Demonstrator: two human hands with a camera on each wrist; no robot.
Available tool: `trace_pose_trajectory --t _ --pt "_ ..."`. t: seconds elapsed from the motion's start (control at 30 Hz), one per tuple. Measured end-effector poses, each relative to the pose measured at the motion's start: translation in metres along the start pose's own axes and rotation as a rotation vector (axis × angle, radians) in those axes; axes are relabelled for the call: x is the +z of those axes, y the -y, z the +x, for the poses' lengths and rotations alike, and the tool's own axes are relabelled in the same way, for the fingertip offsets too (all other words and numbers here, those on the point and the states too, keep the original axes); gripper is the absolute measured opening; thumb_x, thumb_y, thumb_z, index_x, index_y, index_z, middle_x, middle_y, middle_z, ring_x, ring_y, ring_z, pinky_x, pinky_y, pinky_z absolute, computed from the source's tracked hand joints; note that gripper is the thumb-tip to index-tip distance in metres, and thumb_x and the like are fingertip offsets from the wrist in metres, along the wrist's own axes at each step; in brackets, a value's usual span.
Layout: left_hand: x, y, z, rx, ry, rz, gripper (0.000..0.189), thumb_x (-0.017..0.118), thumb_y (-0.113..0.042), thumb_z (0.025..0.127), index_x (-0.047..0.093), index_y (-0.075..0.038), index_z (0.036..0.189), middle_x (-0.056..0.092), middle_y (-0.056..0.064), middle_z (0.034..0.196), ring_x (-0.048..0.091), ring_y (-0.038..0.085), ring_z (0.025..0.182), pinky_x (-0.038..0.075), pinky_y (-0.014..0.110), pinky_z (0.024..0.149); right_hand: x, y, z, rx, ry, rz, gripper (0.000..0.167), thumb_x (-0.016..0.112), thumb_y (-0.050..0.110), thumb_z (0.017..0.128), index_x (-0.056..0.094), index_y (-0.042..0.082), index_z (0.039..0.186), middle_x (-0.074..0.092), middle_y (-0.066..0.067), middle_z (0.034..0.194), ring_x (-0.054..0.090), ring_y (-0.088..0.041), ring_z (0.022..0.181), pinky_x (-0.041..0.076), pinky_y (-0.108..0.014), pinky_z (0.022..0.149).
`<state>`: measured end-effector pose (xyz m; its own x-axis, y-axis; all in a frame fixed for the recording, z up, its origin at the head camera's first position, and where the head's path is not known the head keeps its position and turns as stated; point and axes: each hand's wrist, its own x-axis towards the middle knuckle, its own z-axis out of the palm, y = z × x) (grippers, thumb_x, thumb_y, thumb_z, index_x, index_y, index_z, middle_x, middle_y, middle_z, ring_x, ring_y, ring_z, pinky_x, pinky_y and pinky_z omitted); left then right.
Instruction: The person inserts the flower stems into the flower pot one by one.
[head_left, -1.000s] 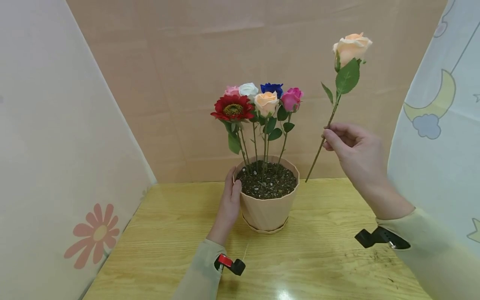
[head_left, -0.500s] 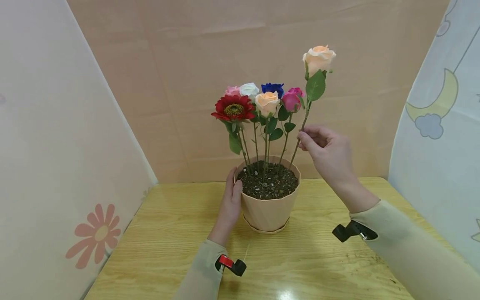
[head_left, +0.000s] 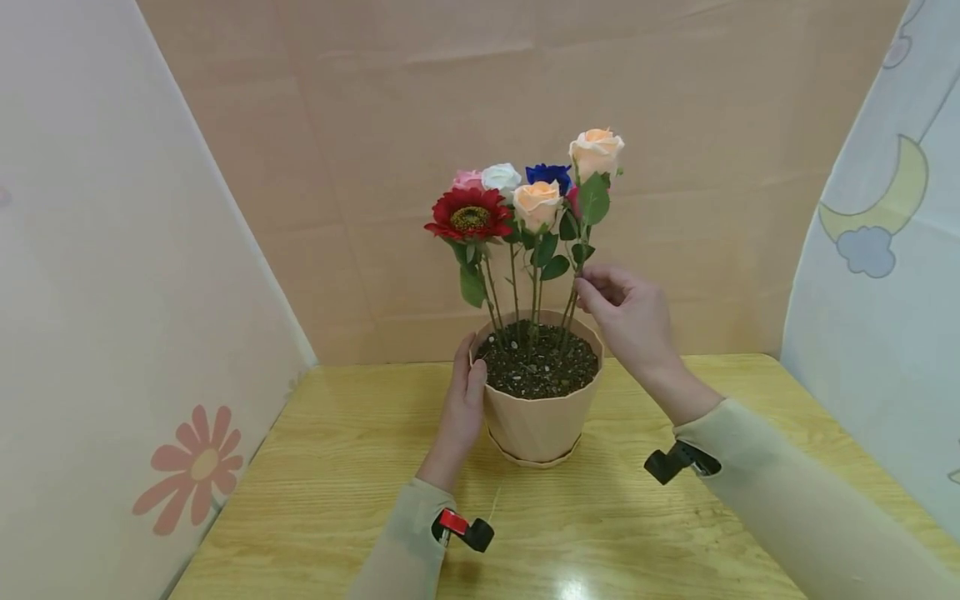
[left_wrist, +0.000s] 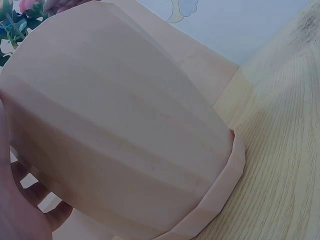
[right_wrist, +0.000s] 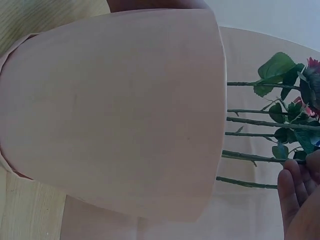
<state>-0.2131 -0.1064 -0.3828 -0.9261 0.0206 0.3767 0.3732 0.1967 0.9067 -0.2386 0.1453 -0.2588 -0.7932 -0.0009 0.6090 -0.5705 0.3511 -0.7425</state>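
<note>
My left hand (head_left: 462,404) holds the left side of a peach-coloured flowerpot (head_left: 536,425), thumb near the rim and fingers round the wall. In the left wrist view those fingers (left_wrist: 57,212) show beyond the pot's side. My right hand (head_left: 630,321) pinches the stem of a peach rose (head_left: 596,154) between thumb and fingers, above the pot's right side. The rose stands nearly upright; whether its stem end touches the dark soil (head_left: 536,371) cannot be made out. A magenta rose (head_left: 573,200) is mostly hidden behind it.
Planted in the pot are a red daisy-like flower (head_left: 469,217), another peach rose (head_left: 537,206), a white rose (head_left: 500,178), a pink one (head_left: 468,180) and a blue one (head_left: 549,176). A saucer (head_left: 534,461) sits beneath, on a wooden table (head_left: 360,467). Cloth walls surround the table.
My right hand has carried the peach rose left and down, from the pot's right to above the soil, now overlapping the magenta rose. My left hand has stayed on the pot.
</note>
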Motion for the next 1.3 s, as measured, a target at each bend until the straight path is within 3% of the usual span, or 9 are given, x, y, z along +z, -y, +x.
trace_pose_trajectory --t 0.27,0.47,0.7,0.83,1.07,1.3 --pt "0.001 0.001 0.0 0.001 -0.007 0.008 0.059 0.035 -0.033 0.123 0.022 -0.014 0.177 0.021 0.016 0.181 0.026 0.042 0.164 0.023 0.064 0.13 0.003 -0.005 -0.001 0.024 0.025 -0.034 0.03 0.07 0.03 0.111 0.081 0.005 0.123 0.081 -0.014 0.106 0.074 -0.017 0.086 0.056 -0.016 0.076" --pt "0.0 0.003 0.0 0.005 -0.007 -0.001 0.058 0.034 -0.033 0.123 0.021 -0.014 0.177 0.02 0.016 0.181 0.024 0.041 0.164 0.022 0.064 0.13 0.008 -0.01 0.0 -0.011 0.016 -0.079 0.025 0.069 0.027 0.112 0.081 0.007 0.121 0.082 -0.009 0.102 0.075 -0.021 0.084 0.055 -0.016 0.074" --pt "-0.001 0.003 0.0 -0.002 0.01 -0.009 0.059 0.035 -0.032 0.123 0.019 -0.013 0.177 0.017 0.016 0.182 0.019 0.041 0.166 0.021 0.064 0.131 0.016 -0.02 -0.006 -0.012 0.084 -0.125 0.025 0.067 0.023 0.113 0.078 0.002 0.121 0.08 -0.009 0.103 0.078 -0.034 0.09 0.053 -0.016 0.073" --pt "0.0 0.003 0.002 0.009 0.007 -0.022 0.059 0.033 -0.028 0.122 0.019 -0.011 0.177 0.017 0.019 0.182 0.019 0.042 0.166 0.019 0.065 0.131 0.018 -0.021 -0.008 -0.027 0.085 -0.142 0.024 0.067 0.022 0.113 0.078 0.003 0.122 0.08 -0.009 0.101 0.079 -0.03 0.087 0.054 -0.016 0.071" --pt "0.0 0.002 0.002 0.006 0.008 -0.012 0.059 0.034 -0.03 0.123 0.019 -0.012 0.177 0.018 0.018 0.182 0.018 0.042 0.166 0.019 0.064 0.131 0.021 -0.025 -0.009 -0.068 0.098 -0.223 0.019 0.067 0.018 0.113 0.078 0.003 0.117 0.079 -0.008 0.095 0.074 -0.02 0.08 0.054 -0.031 0.071" --pt "0.001 0.001 0.002 -0.002 0.006 -0.017 0.059 0.033 -0.032 0.123 0.019 -0.013 0.177 0.017 0.018 0.182 0.02 0.04 0.166 0.02 0.062 0.131 0.023 -0.025 -0.012 -0.066 0.109 -0.233 0.018 0.066 0.014 0.113 0.076 0.001 0.119 0.079 -0.01 0.097 0.075 -0.022 0.081 0.056 -0.036 0.072"
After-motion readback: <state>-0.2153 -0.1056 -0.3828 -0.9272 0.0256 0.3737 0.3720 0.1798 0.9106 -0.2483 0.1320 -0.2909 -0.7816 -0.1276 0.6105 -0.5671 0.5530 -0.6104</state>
